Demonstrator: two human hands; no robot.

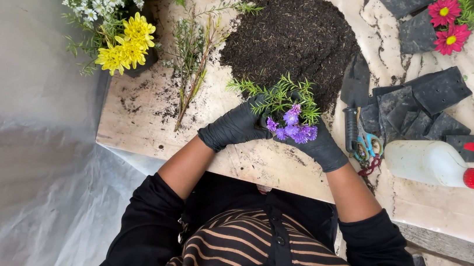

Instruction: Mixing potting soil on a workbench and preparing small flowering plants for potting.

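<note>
Both hands, left [236,126] & right [322,148], black-gloved, are cupped shut round a purple-flowered plant [292,124], steadying it upright. Soil heap [293,36] sits just behind on the desk [138,122], w/ trowel [354,95] beside the right hand, within reach.

The soil heap [294,36] lies at the centre of the table [150,124]. The flowering plant [289,112] sits at its 6 o'clock edge, between the left hand [234,127] at 8 o'clock and the right hand [323,148] at 4 o'clock. The loose sprig [195,58] lies at the heap's 9 o'clock; the potted bouquet [116,26] stands beyond it. The trowel [355,92] lies at 3 o'clock, scissors [368,144] at 4 o'clock. Stacked trays [422,105] lie beyond the trowel; the spray bottle [439,163] lies at their 6 o'clock.
</note>
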